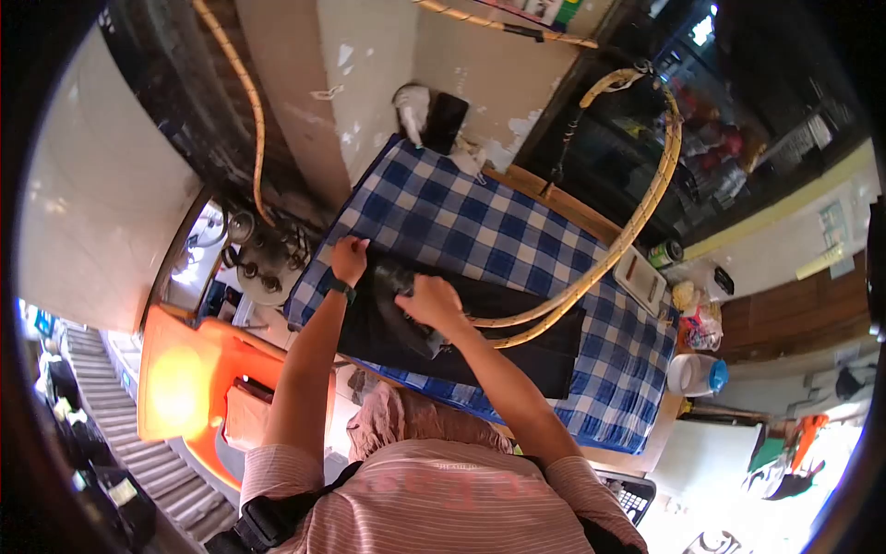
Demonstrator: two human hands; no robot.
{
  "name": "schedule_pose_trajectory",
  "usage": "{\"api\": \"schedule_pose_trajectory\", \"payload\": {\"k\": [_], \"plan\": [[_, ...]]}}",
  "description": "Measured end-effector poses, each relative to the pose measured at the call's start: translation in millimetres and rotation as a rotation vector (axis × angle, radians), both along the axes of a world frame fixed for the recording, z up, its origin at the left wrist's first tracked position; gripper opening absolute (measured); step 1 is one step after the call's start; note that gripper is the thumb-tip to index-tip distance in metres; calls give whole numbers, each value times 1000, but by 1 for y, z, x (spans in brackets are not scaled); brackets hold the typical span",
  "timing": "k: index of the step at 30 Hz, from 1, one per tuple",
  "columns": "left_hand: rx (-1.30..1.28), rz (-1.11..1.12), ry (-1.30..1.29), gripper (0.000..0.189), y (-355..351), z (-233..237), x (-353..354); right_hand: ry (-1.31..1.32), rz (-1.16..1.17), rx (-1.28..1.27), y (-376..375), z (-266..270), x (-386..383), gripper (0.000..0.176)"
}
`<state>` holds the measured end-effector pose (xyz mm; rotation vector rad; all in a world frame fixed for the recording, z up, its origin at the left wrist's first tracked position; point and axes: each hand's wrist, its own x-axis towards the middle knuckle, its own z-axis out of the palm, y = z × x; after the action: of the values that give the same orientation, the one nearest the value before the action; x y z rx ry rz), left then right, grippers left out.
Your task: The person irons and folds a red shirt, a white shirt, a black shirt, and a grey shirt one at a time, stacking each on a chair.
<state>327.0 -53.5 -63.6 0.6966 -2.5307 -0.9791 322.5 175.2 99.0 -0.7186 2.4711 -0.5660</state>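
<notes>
The person leans over a tabletop (pixel 557 199) covered with a blue checked cloth (pixel 461 222), on which a dark garment (pixel 521 325) lies spread out, just in front of the body. The right hand (pixel 430 303) has its grip clenched round the handle of an iron (pixel 395 277), which rests on the near-left part of the garment. A braided hose (pixel 637 220) runs from the iron across the cloth and loops up to the wall. The left hand (pixel 349 259), with a watch (pixel 342 288) on the wrist, rests on the garment's left edge just beside the iron. Whether its grip pinches the fabric or only presses it flat cannot be told. The step in hand looks like pressing this end of the garment. To do it well, the left hand would best hold the edge taut and stay clear of the iron's hot sole. The iron should glide along the fabric rather than sit in one spot. The hose lies over the garment's right half, so it would need lifting aside to avoid dragging fresh creases into the cloth.
</notes>
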Motion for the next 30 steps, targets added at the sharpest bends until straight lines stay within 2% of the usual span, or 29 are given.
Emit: {"api": "schedule_pose_trajectory", "payload": {"k": [3, 5, 6, 7, 9, 11, 13, 14, 15, 16, 17, 18, 19, 21, 23, 25, 27, 29, 30], "plan": [[-131, 59, 105, 19, 10, -12, 3, 136, -209, 45, 57, -6, -24, 51], [-377, 126, 184, 15, 22, -6, 6, 97, -413, 79, 114, 7, -35, 50], [-419, 99, 145, 15, 24, -2, 9, 148, -454, 24, 152, -13, -42, 44], [-413, 97, 146, 15, 24, 0, 10, 200, -495, -33, 191, -34, -46, 39], [-403, 63, 85, 18, 22, 1, 10, 135, -641, -5, 253, -25, -47, 34], [-423, 82, 113, 25, 33, 6, 13, 108, -747, -8, 319, -44, -55, 30], [-493, 72, 132, 37, 58, 36, 27, 85, -921, -91, 350, -15, -50, 26], [-385, 1, 119, 45, 71, 45, 33, 5, -988, -151, 383, -26, -57, 31], [-391, 1, 114, 45, 87, 47, 38, -78, -1056, -212, 408, -42, -61, 38], [-413, -93, 172, 45, 104, 49, 43, -86, -1056, -214, 407, -41, -55, 38], [-432, -188, 230, 45, 122, 50, 50, 516, -923, 169, 404, -36, -46, 40], [-435, -289, 173, 46, 142, 55, 57, 1099, -700, 548, 399, -31, -40, 42], [-436, -386, 115, 47, 160, 60, 64, 1096, -692, 542, 387, -28, -33, 42], [-380, -569, 187, 47, 189, 61, 73, 897, -727, 406, 356, -33, -7, 54], [-411, -682, 174, 48, 211, 64, 79, 799, -666, 494, 338, -80, 20, 53], [-446, -704, 168, 41, 221, 55, 78, 612, -824, 335, 328, -128, 35, 51], [-500, -896, -130, 32, 221, 54, 79, 585, -758, 264, 332, -138, 32, 49], [-512, -868, -65, 25, 223, 58, 77, 559, -702, 191, 334, -138, 29, 47], [-509, -856, 30, 28, 225, 65, 76, 408, -836, 84, 333, -132, 29, 46]]}}
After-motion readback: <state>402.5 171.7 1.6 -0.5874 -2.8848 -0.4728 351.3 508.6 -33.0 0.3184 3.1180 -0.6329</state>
